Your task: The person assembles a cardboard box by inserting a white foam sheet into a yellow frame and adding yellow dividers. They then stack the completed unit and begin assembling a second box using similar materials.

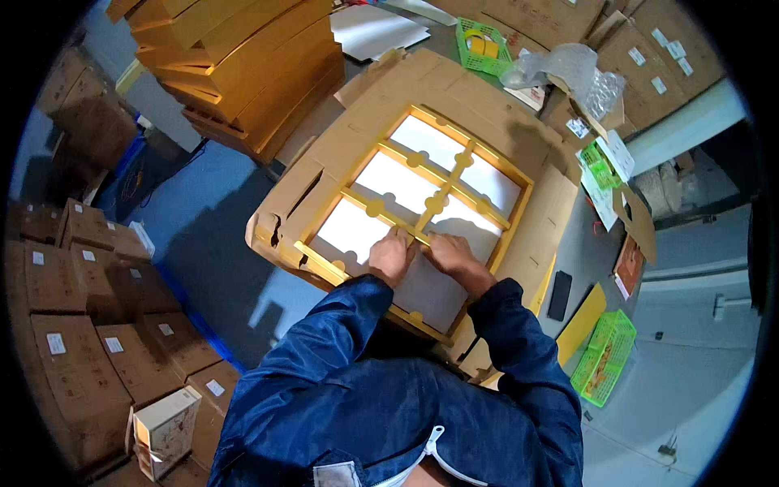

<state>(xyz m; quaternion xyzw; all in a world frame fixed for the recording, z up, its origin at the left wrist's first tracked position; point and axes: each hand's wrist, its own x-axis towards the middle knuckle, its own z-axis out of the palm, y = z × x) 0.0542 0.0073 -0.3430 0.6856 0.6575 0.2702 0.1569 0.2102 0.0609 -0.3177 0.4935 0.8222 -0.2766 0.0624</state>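
Observation:
A shallow yellow box frame [526,197] with white panels inside lies tilted across my view. Yellow divider strips with round tabs [438,197] cross inside it and part it into several compartments. My left hand [392,256] is closed on a yellow divider strip near the middle of the frame's near half. Just to its right, my right hand [456,258] also pinches the strip, with its fingertips close to the left ones. The fingertips are partly hidden, and both hands shade the near white panels.
Brown cardboard [462,85] lies under the frame. Yellow boxes [268,73] are stacked at far left, sealed cartons [73,357] at left. On the right are a black phone [559,295], a yellow strip [582,323] and a green basket [604,357]. Another green basket [479,49] holds tape rolls.

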